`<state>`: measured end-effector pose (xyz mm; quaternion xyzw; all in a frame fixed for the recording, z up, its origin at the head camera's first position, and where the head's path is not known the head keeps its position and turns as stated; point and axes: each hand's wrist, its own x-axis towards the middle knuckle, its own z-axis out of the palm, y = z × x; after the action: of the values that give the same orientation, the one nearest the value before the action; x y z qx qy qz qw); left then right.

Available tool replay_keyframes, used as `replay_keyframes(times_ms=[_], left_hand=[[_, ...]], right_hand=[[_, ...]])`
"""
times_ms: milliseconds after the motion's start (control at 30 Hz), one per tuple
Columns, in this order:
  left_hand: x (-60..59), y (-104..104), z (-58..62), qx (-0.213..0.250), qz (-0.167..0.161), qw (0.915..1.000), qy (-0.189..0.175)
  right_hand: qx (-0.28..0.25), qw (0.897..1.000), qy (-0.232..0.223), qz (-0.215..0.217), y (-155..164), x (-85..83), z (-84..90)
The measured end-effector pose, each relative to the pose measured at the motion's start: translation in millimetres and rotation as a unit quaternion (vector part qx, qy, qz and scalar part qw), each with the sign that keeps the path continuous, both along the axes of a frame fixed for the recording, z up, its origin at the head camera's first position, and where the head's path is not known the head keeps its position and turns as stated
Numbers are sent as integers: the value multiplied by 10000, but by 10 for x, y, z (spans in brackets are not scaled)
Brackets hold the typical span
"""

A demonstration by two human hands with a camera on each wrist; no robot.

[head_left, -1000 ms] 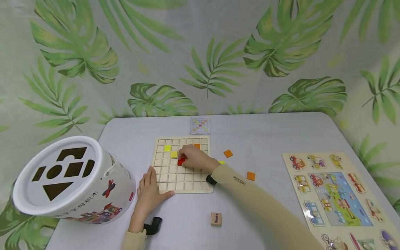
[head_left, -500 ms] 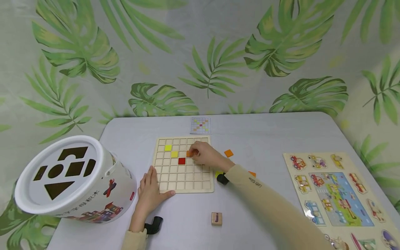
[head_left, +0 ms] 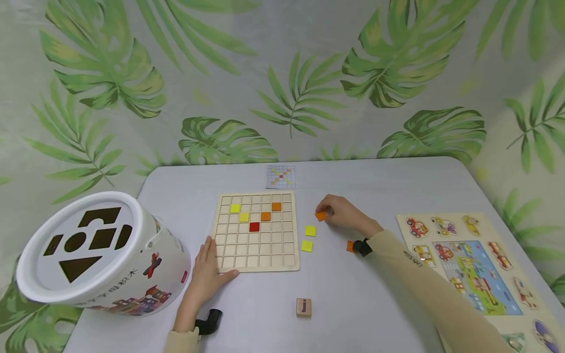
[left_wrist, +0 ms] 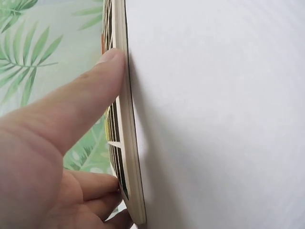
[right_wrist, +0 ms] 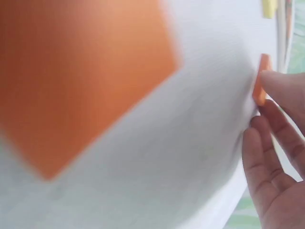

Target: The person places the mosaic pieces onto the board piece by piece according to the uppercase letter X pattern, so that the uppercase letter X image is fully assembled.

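A wooden grid board (head_left: 256, 255) lies mid-table with two yellow tiles, two orange tiles (head_left: 265, 216) and a red tile (head_left: 254, 227) in its cells. My left hand (head_left: 211, 267) rests flat at the board's near-left corner; in the left wrist view its thumb (left_wrist: 100, 81) presses along the board edge (left_wrist: 126, 119). To the right of the board, my right hand (head_left: 325, 210) pinches a loose orange tile (head_left: 321, 215), whose edge (right_wrist: 261, 86) shows at the fingertips (right_wrist: 281, 81). Another orange tile (head_left: 350, 246) lies by that wrist, large and blurred (right_wrist: 81, 81) in the right wrist view.
Two yellow tiles (head_left: 310, 231) (head_left: 306, 246) lie just right of the board. A pattern card (head_left: 281, 177) sits behind it. A white shape-sorter bucket (head_left: 97, 250) stands at the left, a letter block (head_left: 303, 307) lies near the front, and a vehicle puzzle (head_left: 468, 264) lies at the right.
My right hand left the red tile, set an orange tile into the board, then moved right off the board onto the loose orange tile. The left hand stayed put.
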<state>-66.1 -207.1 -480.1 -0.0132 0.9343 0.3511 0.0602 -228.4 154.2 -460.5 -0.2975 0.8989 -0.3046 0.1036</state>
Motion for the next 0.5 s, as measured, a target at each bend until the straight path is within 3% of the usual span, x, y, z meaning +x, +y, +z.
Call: replay_keyframes(times_ms=[267, 500], left_hand=[[12, -25, 15, 84, -31, 10000, 31], [17, -20, 13, 54, 17, 10000, 44]], right_hand=[[34, 9998, 124, -136, -35, -4, -13], [-358, 9993, -90, 2, -492, 75, 101]])
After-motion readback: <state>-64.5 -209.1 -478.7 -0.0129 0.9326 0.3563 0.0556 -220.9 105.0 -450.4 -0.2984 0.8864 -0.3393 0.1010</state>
